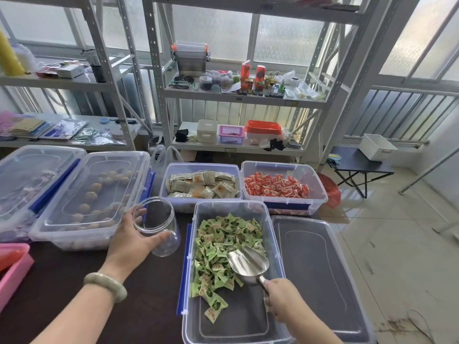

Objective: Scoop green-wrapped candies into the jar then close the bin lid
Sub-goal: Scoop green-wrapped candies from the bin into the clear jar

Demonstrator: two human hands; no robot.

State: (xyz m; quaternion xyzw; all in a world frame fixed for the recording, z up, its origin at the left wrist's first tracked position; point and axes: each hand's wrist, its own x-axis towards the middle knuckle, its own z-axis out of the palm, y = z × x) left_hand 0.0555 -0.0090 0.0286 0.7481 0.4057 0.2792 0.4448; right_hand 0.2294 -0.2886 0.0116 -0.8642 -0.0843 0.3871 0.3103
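An open clear bin (273, 234) with blue latches holds a heap of green-wrapped candies (223, 247) in its far half. A metal scoop (248, 261) lies among them, bowl empty, and my right hand (283, 300) grips its handle at the bin's right side. To the left of the bin my left hand (129, 242) wraps around an empty clear plastic jar (160, 225), tilted with its mouth facing away from me. The bin's clear lid (315, 269) rests flat to the right of the bin.
Behind stand open bins of beige packets (201, 184) and red-wrapped candies (275, 187). Two lidded bins (89, 197) sit at the left, a pink tray (12, 266) at the near left. Metal shelving stands beyond the dark table (139, 299).
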